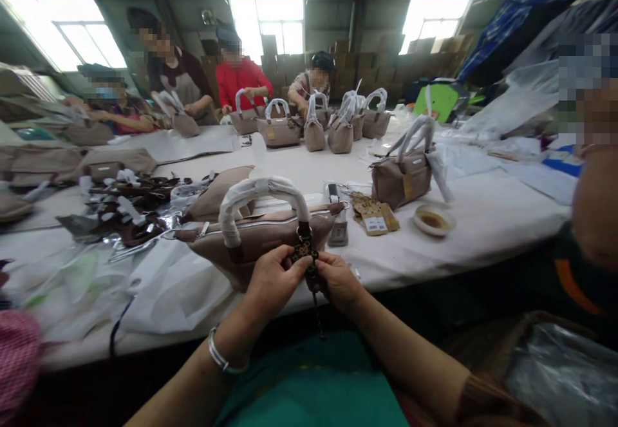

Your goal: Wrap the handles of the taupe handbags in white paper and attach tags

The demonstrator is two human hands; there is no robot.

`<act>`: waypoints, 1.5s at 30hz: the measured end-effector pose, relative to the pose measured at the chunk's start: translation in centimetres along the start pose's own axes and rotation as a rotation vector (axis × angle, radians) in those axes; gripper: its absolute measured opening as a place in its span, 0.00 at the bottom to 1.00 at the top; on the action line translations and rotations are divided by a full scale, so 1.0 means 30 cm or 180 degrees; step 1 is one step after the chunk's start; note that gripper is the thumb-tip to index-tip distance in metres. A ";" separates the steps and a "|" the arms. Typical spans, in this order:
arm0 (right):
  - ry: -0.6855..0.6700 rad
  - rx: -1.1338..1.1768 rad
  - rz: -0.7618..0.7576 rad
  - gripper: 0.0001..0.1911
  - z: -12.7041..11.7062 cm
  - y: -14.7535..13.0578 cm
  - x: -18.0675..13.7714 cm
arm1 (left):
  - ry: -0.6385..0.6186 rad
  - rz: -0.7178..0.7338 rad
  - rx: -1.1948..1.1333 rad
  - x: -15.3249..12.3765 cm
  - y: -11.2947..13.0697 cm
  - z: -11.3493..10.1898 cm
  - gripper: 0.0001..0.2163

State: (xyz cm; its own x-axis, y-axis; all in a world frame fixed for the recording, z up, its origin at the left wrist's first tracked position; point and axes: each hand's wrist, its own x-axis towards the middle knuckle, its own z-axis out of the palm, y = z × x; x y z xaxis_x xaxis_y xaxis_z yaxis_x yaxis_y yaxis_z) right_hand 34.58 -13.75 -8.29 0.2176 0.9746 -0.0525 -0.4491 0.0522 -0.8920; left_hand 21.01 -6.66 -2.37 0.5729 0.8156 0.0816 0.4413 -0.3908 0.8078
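A taupe handbag [251, 237] with handles wrapped in white paper stands at the near edge of the table. From the base of its handle hangs a dark, patterned bag charm [303, 252] with a thin cord dangling below. My left hand [275, 277] pinches the charm from the left, thumb across its front. On the other side, my right hand [338, 279] is closed on the charm's right edge, fingertips close to the left thumb. Part of the charm is hidden under my fingers.
Right of the bag lie a stack of brown tags [374, 213] and a shallow dish [433, 221]. Another handbag [403, 179] stands beyond them. Dark straps [138, 205] are heaped at left. Several co-workers handle bags across the table; a person's arm [596, 208] shows at far right.
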 end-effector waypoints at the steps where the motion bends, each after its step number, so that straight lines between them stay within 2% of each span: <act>1: 0.0051 -0.0236 -0.0093 0.19 0.002 0.002 -0.002 | 0.0007 -0.0011 -0.0106 -0.002 0.002 -0.002 0.15; 4: 0.0158 -0.1179 -0.0434 0.21 0.006 -0.001 -0.014 | -0.0049 -0.0165 -0.0637 -0.002 0.007 -0.001 0.14; 6: 0.0150 -0.1874 -0.0773 0.18 0.004 -0.016 -0.027 | -0.0163 -0.0355 -0.1033 0.003 0.009 0.003 0.14; 8: 0.0195 -0.2597 -0.1312 0.14 -0.005 -0.047 -0.037 | -0.0219 -0.0532 -0.1391 0.009 0.011 0.009 0.14; 11: 0.0629 -0.3421 -0.2314 0.08 -0.030 -0.125 -0.030 | -0.0219 -0.0770 -0.1868 0.016 0.013 0.017 0.15; 13: 0.0899 -0.3901 -0.2750 0.14 -0.045 -0.185 -0.006 | -0.0274 -0.0931 -0.2104 0.018 0.013 0.019 0.17; 16: 0.0801 -0.4836 -0.2758 0.22 -0.051 -0.252 0.040 | -0.0356 -0.1035 -0.2206 0.019 0.008 0.015 0.18; 18: 0.0688 -0.5232 -0.2541 0.17 -0.047 -0.270 0.059 | -0.0411 -0.1040 -0.2213 0.019 0.004 0.007 0.18; 21: 0.0764 -0.5074 -0.2334 0.15 -0.048 -0.252 0.055 | -0.0535 -0.1100 -0.2282 0.020 0.000 -0.009 0.19; 24: 0.0926 -0.3950 -0.2170 0.12 -0.055 -0.186 0.030 | -0.0687 -0.1136 -0.2377 0.024 -0.006 -0.020 0.19; 26: 0.1031 -0.2795 -0.1594 0.10 -0.050 -0.123 0.016 | -0.0784 -0.1125 -0.2443 0.029 -0.013 -0.020 0.20; 29: 0.0893 -0.1093 -0.0350 0.15 -0.018 -0.025 0.008 | -0.0906 -0.1063 -0.2389 0.037 -0.025 -0.016 0.20; 31: 0.0759 -0.0509 0.0048 0.15 0.006 0.019 0.006 | -0.0985 -0.0958 -0.2169 0.038 -0.030 -0.015 0.20; 32: 0.0750 -0.0499 0.0062 0.14 0.015 0.031 0.004 | -0.1008 -0.0892 -0.2035 0.037 -0.031 -0.016 0.20; 34: 0.0793 -0.1032 -0.0208 0.12 0.026 0.037 -0.003 | -0.0992 -0.0738 -0.1786 0.034 -0.029 -0.020 0.19; 37: 0.0815 -0.2248 -0.1135 0.09 0.026 0.024 -0.021 | -0.0889 -0.0556 -0.1452 0.026 -0.020 -0.024 0.17; 39: 0.0754 -0.2749 -0.1591 0.07 0.025 0.015 -0.029 | -0.0858 -0.0550 -0.1350 0.024 -0.017 -0.020 0.16; 41: 0.0723 -0.3021 -0.1710 0.07 0.027 0.011 -0.032 | -0.0814 -0.0628 -0.1494 0.023 -0.016 -0.009 0.16; 45: 0.0809 -0.3354 -0.1630 0.07 0.048 0.015 -0.037 | -0.0635 -0.0977 -0.2291 0.006 -0.017 0.016 0.18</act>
State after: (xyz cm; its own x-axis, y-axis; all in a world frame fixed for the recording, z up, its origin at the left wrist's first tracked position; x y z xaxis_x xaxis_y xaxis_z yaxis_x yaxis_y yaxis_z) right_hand 32.91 -14.50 -7.98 0.3820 0.8156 0.4345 0.6444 0.1020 -0.7579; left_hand 21.22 -6.52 -3.05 0.6409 0.7237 -0.2559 0.0849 0.2645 0.9607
